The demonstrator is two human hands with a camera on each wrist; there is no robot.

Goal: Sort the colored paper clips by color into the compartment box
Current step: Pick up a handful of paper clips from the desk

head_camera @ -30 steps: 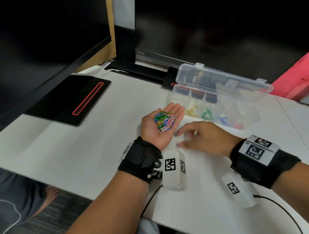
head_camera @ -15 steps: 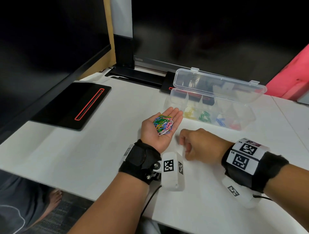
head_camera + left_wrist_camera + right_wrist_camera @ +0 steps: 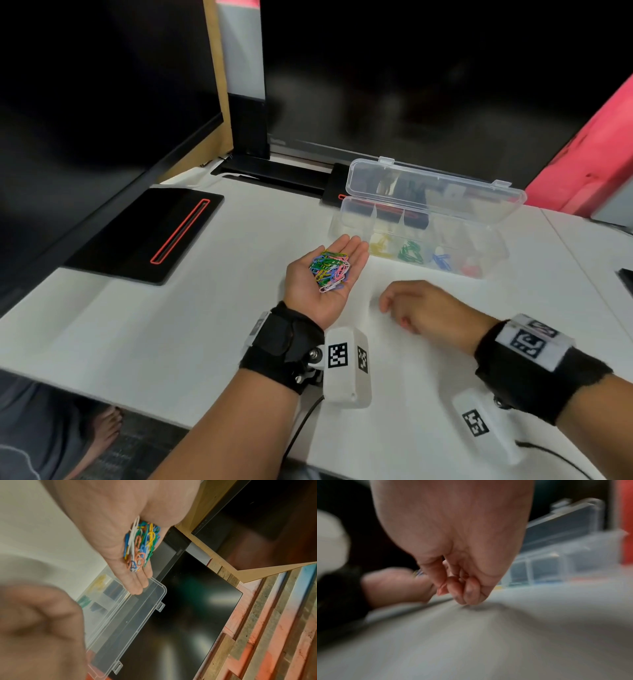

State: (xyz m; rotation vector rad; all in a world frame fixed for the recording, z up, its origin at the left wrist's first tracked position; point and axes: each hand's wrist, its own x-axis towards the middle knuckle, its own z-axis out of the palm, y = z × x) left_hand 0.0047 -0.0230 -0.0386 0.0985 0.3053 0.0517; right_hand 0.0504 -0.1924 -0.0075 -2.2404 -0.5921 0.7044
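**A:** Clips all sit in a mixed heap on the left hand, palm up and fingers flat, just in front of the open box. Yellow, green, blue and red ones are in separate compartments already

**B:** What about the right hand?

**A:** It's on the table with fingers curled in. Too blurry to tell if it's pinching a clip

**B:** What could go wrong?

**A:** I'd guess tangles. Pull one from that heap and a second colour could ride along into the wrong compartment. Tilt the palm and the lot slides onto the table
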